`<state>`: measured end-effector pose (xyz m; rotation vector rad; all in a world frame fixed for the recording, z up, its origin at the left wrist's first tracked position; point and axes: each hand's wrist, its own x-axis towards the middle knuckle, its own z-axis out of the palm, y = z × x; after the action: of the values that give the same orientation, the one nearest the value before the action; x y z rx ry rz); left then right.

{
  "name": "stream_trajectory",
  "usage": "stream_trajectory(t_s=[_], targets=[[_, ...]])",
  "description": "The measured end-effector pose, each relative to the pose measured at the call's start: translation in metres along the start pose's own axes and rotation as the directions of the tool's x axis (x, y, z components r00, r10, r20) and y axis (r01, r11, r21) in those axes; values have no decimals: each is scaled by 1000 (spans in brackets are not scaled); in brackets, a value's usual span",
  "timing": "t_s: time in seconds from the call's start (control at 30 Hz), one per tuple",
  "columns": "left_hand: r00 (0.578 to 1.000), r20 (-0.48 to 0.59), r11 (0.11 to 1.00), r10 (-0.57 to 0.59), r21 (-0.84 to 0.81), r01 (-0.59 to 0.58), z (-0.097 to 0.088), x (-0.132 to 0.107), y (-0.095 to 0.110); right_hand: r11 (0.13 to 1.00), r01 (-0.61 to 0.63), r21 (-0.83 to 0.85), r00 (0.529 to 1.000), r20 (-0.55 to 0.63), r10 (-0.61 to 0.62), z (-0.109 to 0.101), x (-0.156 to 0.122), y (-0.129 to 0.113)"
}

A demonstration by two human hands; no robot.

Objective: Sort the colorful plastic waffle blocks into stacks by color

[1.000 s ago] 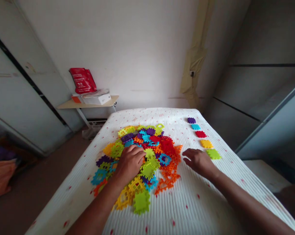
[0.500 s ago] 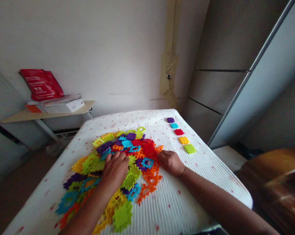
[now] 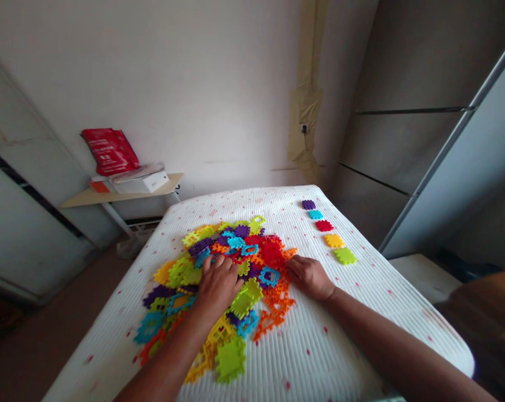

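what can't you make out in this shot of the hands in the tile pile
Head view, left hand: its palm covers the tiles beneath, so whether it grips one cannot be told.
Head view, right hand: its fingers curl down at the edge of the pile, hiding what they touch.
Red bag on the shelf: print too small to read.
Brown shape, bottom right: blurred and cut off by the frame edge.
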<state>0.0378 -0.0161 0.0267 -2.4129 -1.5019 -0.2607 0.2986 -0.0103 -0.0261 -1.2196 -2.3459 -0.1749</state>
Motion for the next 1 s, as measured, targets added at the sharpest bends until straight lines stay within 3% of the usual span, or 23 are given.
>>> stream_trajectory(t_s=[0.2,0.4,0.6,0.7,0.8,0.9,1.0], targets=[[997,-75,1000,-17,-23,15,3,-1,-3,1000,-8,-4,1000,2,8,-1,0,-1],[996,-77,997,-54,-62,49,-2,-5,-10,1000,-25,15,1000,-2,25,-2,1,-2],[990,-58,951,-132,-290,110,-8,-9,-16,998,-31,51,999,-23,32,-4,2,-3],[961,12,767,-275,-601,226,-10,-11,-13,993,-39,109,998,-49,45,-6,3,-2],[924,198,421,-328,-844,331,-10,-11,-3,970,-42,241,986,-145,79,-12,4,-7],[901,347,138,-262,-910,391,-8,-8,9,935,0,355,972,-220,83,-24,8,-20],[882,410,41,-235,-902,430,-5,-4,19,933,56,356,983,-183,11,-35,14,-39]])
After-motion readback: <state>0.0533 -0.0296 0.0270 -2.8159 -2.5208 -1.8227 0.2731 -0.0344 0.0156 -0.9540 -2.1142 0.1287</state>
